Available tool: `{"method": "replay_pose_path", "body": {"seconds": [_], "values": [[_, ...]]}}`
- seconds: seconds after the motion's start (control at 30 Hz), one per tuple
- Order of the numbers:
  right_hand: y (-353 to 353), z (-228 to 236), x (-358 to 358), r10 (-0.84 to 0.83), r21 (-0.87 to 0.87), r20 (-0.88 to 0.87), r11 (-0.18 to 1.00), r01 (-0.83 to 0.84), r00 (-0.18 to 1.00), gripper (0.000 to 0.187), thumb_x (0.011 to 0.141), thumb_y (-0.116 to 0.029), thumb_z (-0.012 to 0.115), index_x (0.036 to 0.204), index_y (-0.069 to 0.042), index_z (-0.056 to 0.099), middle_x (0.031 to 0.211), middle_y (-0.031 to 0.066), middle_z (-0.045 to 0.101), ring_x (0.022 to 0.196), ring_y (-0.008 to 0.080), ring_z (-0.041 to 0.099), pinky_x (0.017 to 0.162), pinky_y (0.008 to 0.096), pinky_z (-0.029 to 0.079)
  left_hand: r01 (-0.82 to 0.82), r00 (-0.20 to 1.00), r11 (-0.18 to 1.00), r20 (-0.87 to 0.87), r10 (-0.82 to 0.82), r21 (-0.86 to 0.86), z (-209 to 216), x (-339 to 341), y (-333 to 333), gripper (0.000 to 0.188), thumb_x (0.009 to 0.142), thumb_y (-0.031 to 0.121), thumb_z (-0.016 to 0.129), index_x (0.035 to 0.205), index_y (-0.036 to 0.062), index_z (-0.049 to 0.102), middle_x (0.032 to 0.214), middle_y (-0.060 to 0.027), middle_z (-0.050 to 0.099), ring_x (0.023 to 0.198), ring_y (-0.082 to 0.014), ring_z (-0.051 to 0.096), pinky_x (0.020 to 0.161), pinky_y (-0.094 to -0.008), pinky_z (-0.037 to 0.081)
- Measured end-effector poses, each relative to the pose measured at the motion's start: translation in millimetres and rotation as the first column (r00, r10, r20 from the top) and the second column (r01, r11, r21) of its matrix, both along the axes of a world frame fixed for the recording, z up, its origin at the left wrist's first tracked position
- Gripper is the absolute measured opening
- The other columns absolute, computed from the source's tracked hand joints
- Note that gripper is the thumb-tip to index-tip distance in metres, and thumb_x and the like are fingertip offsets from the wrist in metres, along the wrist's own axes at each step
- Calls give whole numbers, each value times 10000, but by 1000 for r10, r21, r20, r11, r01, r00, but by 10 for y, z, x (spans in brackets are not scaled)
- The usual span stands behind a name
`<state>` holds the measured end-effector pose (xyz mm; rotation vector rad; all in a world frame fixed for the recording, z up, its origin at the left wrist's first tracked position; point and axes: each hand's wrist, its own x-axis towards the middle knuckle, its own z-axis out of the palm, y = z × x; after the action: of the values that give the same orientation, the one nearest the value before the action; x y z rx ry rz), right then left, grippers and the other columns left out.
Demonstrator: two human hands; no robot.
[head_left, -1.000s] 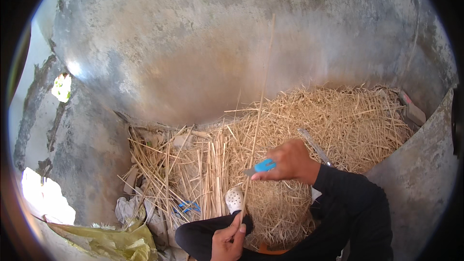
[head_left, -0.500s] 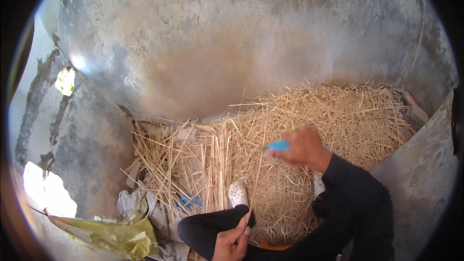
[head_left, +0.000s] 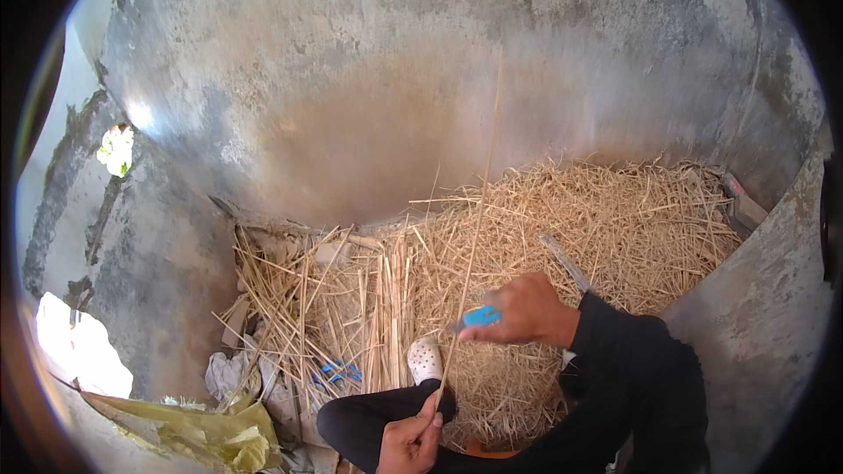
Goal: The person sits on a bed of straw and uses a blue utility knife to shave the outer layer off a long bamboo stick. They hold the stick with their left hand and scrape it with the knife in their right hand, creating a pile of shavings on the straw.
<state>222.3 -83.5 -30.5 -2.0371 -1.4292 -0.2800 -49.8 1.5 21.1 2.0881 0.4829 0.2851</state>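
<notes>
Low in the view, my left hand (head_left: 411, 441) pinches the lower end of a long thin straw-coloured strip (head_left: 475, 241). The strip slants upward from my fingers, its far end in front of the wall. My right hand (head_left: 525, 309) is closed around a blue-handled tool (head_left: 481, 317). A short grey part of that tool points left, at or close to the strip; whether it touches cannot be made out. Motion blurs the tool, so its kind is unclear.
Loose shavings (head_left: 606, 211) are heaped at the right. Long strips (head_left: 386, 316) lie left of my shoe (head_left: 425, 360), near a blue object (head_left: 338, 372). A flat grey piece (head_left: 565, 263) rests on the shavings. A yellowish sack (head_left: 202, 430) lies lower left; a concrete wall (head_left: 378, 79) stands behind.
My right hand and the blue-handled tool have moved down and left along the strip, toward my left hand. The flat grey piece behind it is now uncovered. My left hand keeps its pinch.
</notes>
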Motion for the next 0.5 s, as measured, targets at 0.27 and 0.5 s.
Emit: {"method": "replay_pose_path", "body": {"seconds": [0.27, 0.5], "values": [[-2, -121, 600, -270, -187, -133, 952, 243, 954, 733, 737, -796, 476, 466, -118, 540, 395, 62, 447, 356, 210, 462, 393, 376, 358, 54, 997, 998, 63, -55, 9, -76, -68, 10, 238, 880, 34, 579, 1094, -67, 607, 575, -145, 394, 479, -139, 398, 485, -304, 366], [-75, -83, 1156, -459, -173, -184, 886, 431, 869, 798, 809, -788, 340, 499, -82, 545, 425, 30, 414, 397, 195, 433, 405, 379, 346, 206, 973, 979, 103, -204, -5, -345, -342, 15, 265, 904, 44, 554, 1149, -53, 577, 595, -76, 409, 515, -79, 392, 481, -253, 339]]}}
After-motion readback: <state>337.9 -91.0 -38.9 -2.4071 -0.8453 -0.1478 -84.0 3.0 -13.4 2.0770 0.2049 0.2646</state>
